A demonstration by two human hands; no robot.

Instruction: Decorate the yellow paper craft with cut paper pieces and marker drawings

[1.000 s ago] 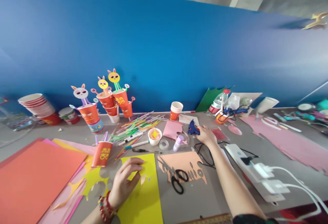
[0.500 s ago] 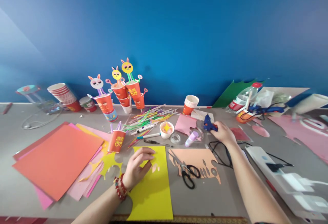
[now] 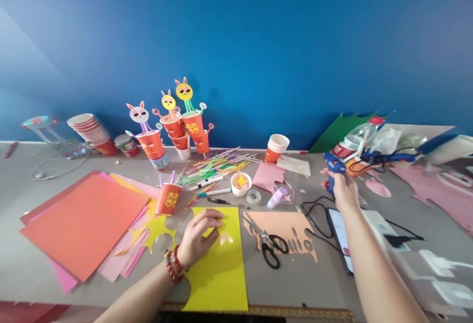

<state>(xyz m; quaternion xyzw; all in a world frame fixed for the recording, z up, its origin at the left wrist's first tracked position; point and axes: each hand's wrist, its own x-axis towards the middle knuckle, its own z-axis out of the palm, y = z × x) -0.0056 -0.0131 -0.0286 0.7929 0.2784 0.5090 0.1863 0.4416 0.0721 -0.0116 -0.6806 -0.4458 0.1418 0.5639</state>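
My right hand [image 3: 343,190] is wrapped round the handle of a blue hot glue gun [image 3: 335,164], raised above the table at the right. My left hand [image 3: 201,237] lies on a yellow paper sheet [image 3: 221,283], fingers loosely curved and the thumb apart from them. Small pale pink paper pieces [image 3: 226,238] lie on that sheet just beside the fingertips. Black-handled scissors [image 3: 271,249] rest partly on a cut-up peach paper sheet [image 3: 288,222]. A red paper cup [image 3: 168,200] with purple strips in it stands tilted beyond my left hand.
Rabbit-faced cup figures [image 3: 150,143] stand near the blue wall. Coloured sticks [image 3: 218,165], a small white cup [image 3: 241,185], a tape roll [image 3: 253,196] and a purple-capped glue stick [image 3: 277,198] lie mid-table. A phone [image 3: 338,234] and a power strip [image 3: 384,229] are by my right forearm.
My right hand has lifted the glue gun off the table and moved it rightward. The phone now shows beside the forearm. My left hand stays almost where it was.
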